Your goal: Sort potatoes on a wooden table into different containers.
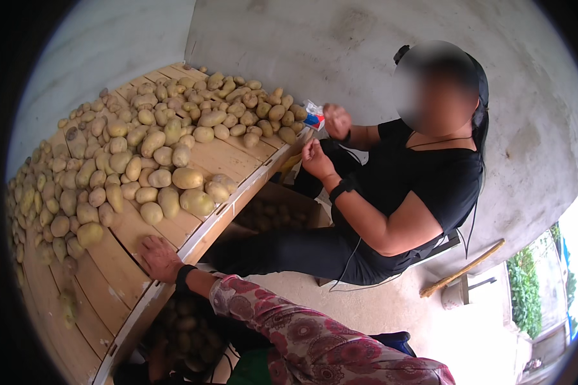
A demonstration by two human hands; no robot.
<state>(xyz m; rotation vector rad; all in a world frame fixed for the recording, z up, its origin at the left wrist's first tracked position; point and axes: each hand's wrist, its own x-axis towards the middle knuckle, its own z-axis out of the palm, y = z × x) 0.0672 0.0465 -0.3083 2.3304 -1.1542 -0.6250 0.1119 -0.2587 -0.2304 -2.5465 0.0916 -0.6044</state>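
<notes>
My right hand [160, 259] rests on the wooden slatted table [125, 262] near its front edge, fingers spread, holding nothing that I can see. It wears a black wristband, and a patterned red-and-grey sleeve [308, 332] covers the arm. Just beyond the fingertips lies a broad heap of potatoes [144, 144], many of them dusty. A few larger potatoes [188, 178] sit at the heap's near side by the table edge. A greenish potato [68, 308] lies apart at the lower left. My left hand is not in view.
A person in black [414, 192] sits across the corner, both hands raised near a blue, red and white packet [314, 115]. Crates under the table hold potatoes [274, 214] and more potatoes [188, 332] in shadow. A broom [462, 269] leans by a bucket [455, 296].
</notes>
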